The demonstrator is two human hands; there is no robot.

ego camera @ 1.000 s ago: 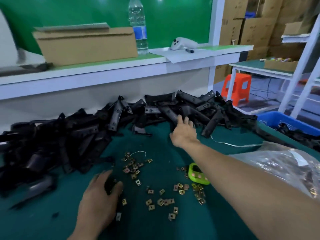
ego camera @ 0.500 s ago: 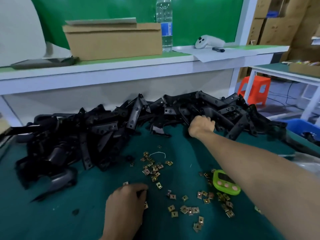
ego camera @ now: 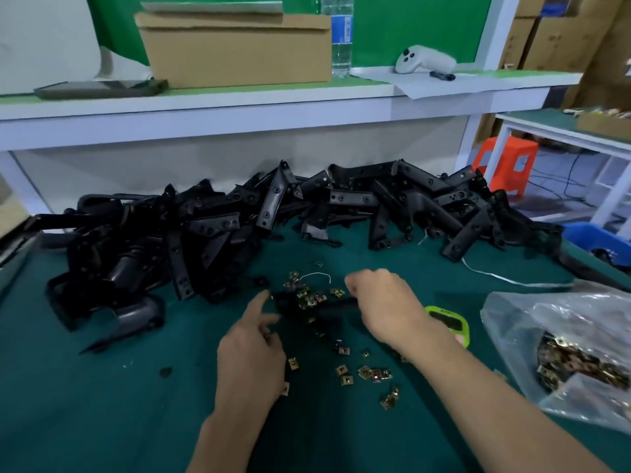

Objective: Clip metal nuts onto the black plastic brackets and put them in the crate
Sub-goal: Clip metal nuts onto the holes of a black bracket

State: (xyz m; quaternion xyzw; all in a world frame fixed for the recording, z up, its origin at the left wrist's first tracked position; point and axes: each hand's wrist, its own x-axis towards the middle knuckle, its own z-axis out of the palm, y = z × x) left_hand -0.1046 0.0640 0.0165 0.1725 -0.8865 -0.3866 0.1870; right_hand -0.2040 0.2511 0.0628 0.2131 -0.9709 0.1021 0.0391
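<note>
Where the mat (ego camera: 102, 404) meets the back wall, a pile (ego camera: 211, 227) of black brackets runs from the left edge nearly to the right one and fills the far strip of the table. Open mat lies in front of the pile, widest at the near left, beside the left hand (ego camera: 252, 353). To the right the room is tighter: a green timer (ego camera: 447, 322) sits just beside the right forearm, and a clear bag (ego camera: 546, 308) lies near the table's right edge. A white string (ego camera: 512, 280) trails across the mat between the pile and the bag.

The right hand (ego camera: 386, 302) has its fingers curled round one end of a bracket (ego camera: 327, 306), which lies blurred and roughly level over the middle of the mat, well in front of the pile. The left hand's index finger points straight out toward the bracket's other end. Its other fingers are curled under, and I cannot tell whether they pinch anything. Loose nuts (ego camera: 370, 373) are scattered on the mat under and between the hands.

The bag holds a heap of brass-coloured clips (ego camera: 573, 363). Past the right edge and lower than the table, a corner of the blue crate (ego camera: 594, 238) shows, its contents hidden. On the shelf (ego camera: 239, 107) above the pile stands a box (ego camera: 239, 49), its inside out of sight, with a bottle (ego camera: 341, 39) just beside it.
</note>
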